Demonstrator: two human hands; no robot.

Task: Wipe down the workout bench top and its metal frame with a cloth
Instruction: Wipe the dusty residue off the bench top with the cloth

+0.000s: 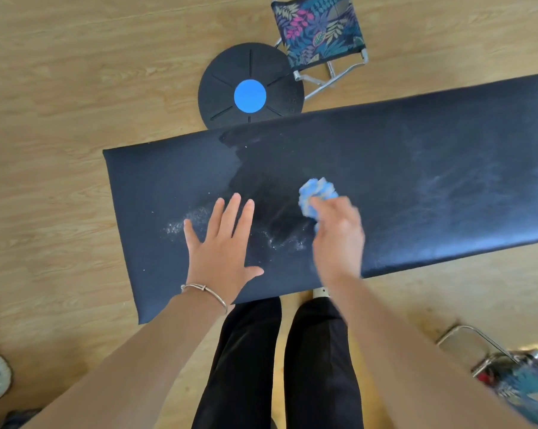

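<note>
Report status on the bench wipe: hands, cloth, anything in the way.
Left hand flat on bench top, fingers spread. Right hand grips blue cloth against the top. White dust lies beside left hand.

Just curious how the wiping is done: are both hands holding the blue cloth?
No, only the right hand grips the blue cloth; the left hand rests flat on the bench top.

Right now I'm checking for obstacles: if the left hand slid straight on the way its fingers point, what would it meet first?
Nothing stands on the bench top ahead of the left hand; it looks free to the far edge. The balance disc beyond probably lies lower.
</note>
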